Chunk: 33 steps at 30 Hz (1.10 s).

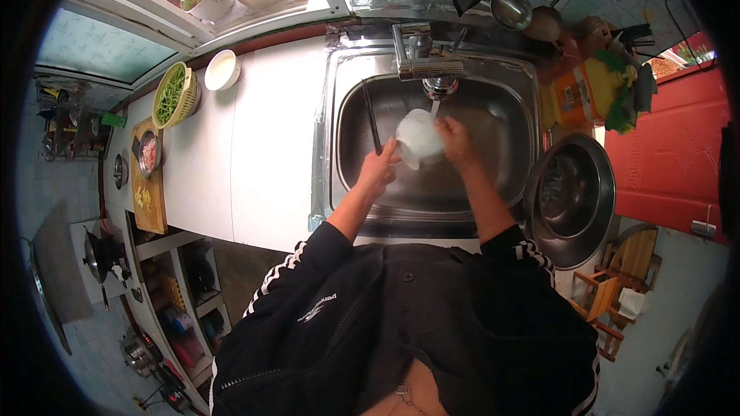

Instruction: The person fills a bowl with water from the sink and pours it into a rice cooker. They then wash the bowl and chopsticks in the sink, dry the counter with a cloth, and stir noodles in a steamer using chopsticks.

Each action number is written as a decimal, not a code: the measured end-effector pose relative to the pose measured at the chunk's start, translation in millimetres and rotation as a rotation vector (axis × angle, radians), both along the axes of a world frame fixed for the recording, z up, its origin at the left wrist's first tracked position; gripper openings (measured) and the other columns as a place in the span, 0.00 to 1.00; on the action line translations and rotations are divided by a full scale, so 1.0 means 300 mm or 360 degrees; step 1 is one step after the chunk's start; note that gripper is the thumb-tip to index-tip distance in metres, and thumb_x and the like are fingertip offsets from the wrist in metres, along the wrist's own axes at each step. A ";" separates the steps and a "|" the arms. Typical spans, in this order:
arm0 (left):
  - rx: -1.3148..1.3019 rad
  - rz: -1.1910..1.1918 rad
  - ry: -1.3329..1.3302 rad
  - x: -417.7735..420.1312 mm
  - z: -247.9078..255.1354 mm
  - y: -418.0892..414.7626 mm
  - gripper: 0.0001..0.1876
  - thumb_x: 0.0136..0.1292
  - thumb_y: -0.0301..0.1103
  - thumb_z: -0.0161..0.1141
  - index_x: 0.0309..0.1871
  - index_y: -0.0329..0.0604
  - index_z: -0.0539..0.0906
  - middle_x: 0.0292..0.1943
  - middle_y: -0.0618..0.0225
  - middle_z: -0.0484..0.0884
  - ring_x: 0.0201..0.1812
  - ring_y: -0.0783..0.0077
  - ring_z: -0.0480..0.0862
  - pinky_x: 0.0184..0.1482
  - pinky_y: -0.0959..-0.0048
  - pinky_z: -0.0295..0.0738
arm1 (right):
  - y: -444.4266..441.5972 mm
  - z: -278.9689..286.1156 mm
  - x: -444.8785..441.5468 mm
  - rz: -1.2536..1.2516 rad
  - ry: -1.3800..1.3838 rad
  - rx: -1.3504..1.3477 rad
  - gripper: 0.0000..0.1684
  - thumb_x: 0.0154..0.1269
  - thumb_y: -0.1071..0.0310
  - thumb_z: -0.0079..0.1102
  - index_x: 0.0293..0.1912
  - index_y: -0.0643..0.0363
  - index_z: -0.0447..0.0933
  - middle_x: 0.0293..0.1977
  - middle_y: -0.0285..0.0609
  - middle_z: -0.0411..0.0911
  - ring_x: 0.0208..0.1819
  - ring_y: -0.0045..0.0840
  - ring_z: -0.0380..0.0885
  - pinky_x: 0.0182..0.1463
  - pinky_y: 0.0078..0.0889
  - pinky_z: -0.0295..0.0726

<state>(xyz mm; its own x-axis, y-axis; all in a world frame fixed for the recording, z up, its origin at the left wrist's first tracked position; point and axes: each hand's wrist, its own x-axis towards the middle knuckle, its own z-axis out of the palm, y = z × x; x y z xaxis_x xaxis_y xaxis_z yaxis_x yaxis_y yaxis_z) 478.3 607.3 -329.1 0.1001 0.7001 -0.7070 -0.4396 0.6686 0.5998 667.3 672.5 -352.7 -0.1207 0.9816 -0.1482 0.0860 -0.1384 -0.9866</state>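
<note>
A white bowl [419,137] is tilted over the stainless steel sink basin [497,167], below the faucet [430,66]. My left hand [378,170] grips its left side, thumb at the rim. Dark chopsticks [370,115] stick out from that same hand, pointing away from me. On the bowl's right edge are the fingers of my right hand [457,141], slightly blurred. A thin stream of water [435,107] falls from the spout beside the bowl. The bowl's inside cannot be made out clearly.
Right of the sink are a large metal basin [601,185] and a yellow jug [584,92]. Along the white counter [277,144] stand a white bowl [222,70], a basket of green beans [173,95], and a cutting board [151,219] with a metal bowl of sliced food [149,153].
</note>
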 end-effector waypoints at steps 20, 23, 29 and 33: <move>0.0181 0.0037 0.0099 -0.007 -0.036 0.007 0.10 0.57 0.37 0.55 0.42 0.48 0.71 0.23 0.73 0.69 0.14 0.80 0.63 0.14 0.79 0.54 | -0.168 0.051 -0.027 0.0629 -0.1189 0.1553 0.02 0.52 0.68 0.53 0.26 0.53 0.70 0.23 0.39 0.74 0.29 0.31 0.75 0.32 0.35 0.73; 0.0231 -0.0069 0.0054 -0.030 -0.003 0.014 0.12 0.58 0.37 0.54 0.44 0.49 0.70 0.23 0.74 0.69 0.16 0.79 0.66 0.16 0.80 0.55 | -0.106 0.082 0.023 0.0809 -0.1164 0.1806 0.04 0.54 0.67 0.53 0.26 0.54 0.69 0.24 0.41 0.74 0.29 0.34 0.76 0.31 0.37 0.73; 0.0351 0.0168 -0.0019 0.053 -0.070 0.020 0.11 0.58 0.37 0.54 0.44 0.48 0.72 0.29 0.72 0.73 0.28 0.77 0.73 0.23 0.78 0.63 | -0.215 0.095 -0.152 0.0424 -0.1245 0.1242 0.03 0.54 0.68 0.54 0.30 0.55 0.72 0.26 0.41 0.76 0.29 0.33 0.77 0.31 0.37 0.74; 0.0567 -0.0059 0.0253 -0.022 -0.092 0.013 0.12 0.57 0.37 0.55 0.43 0.47 0.71 0.26 0.70 0.72 0.15 0.78 0.66 0.15 0.78 0.57 | -0.118 0.045 0.011 0.0733 -0.1113 0.1787 0.07 0.58 0.63 0.53 0.31 0.56 0.73 0.25 0.43 0.76 0.28 0.37 0.77 0.30 0.40 0.74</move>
